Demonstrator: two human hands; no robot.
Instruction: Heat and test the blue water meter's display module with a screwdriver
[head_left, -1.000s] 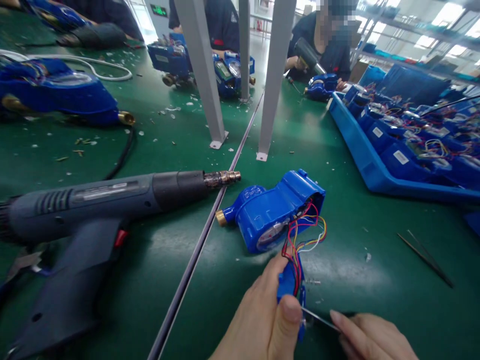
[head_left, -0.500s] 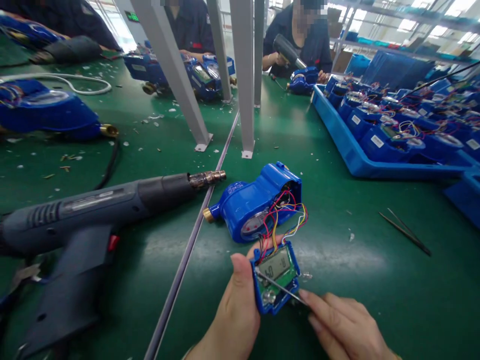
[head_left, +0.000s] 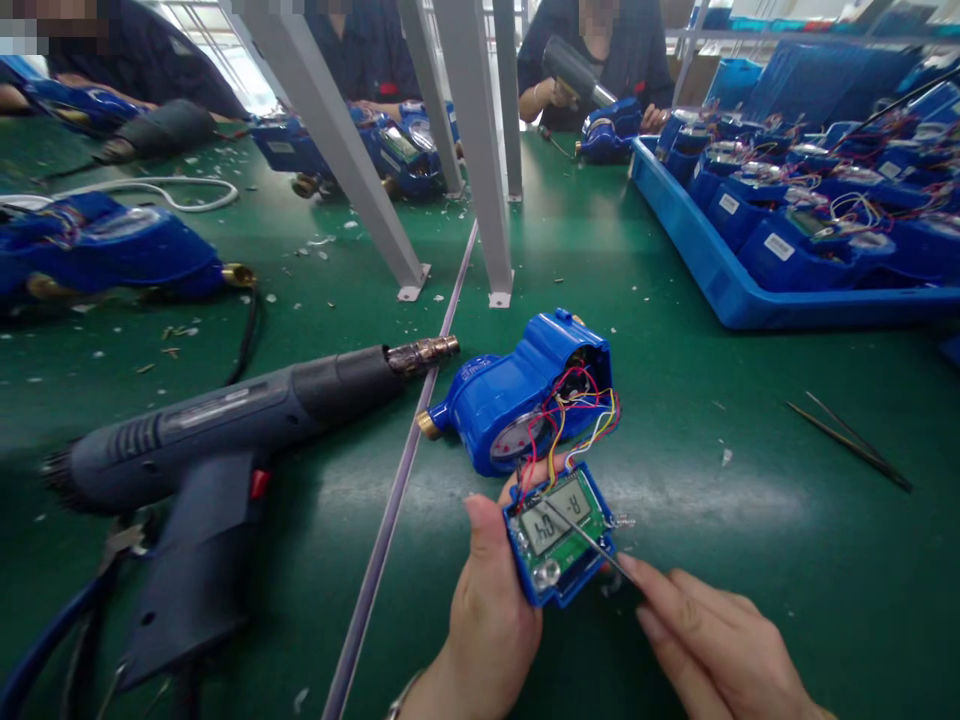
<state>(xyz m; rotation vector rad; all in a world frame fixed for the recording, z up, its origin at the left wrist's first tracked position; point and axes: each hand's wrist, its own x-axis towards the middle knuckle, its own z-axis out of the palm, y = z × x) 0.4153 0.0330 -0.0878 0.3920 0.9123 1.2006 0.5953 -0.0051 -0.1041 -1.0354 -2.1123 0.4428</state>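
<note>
My left hand (head_left: 499, 590) is closed around the edge of a small blue display module (head_left: 566, 530), thumb along its left side. The module has a green circuit board and an LCD showing characters. Red, yellow and white wires run from it into the open end of a blue water meter (head_left: 517, 400) with a brass fitting, lying just beyond. In my right hand (head_left: 712, 630) a thin metal tool (head_left: 596, 545) is pinched, its tip over the upper left of the display. Whether it is tweezers or a pick, I cannot tell.
A heat gun (head_left: 247, 420) lies at left, its nozzle pointing toward the meter. Tweezers (head_left: 847, 445) rest at right. A blue tray (head_left: 720, 290) holds several meters. Grey metal posts (head_left: 480, 150) stand on the table; beyond them, people work, one holding a heat gun (head_left: 574, 75).
The metal tool's tip has moved from the display's left edge to its upper left. The module is tilted slightly differently. The whole view has shifted a little.
</note>
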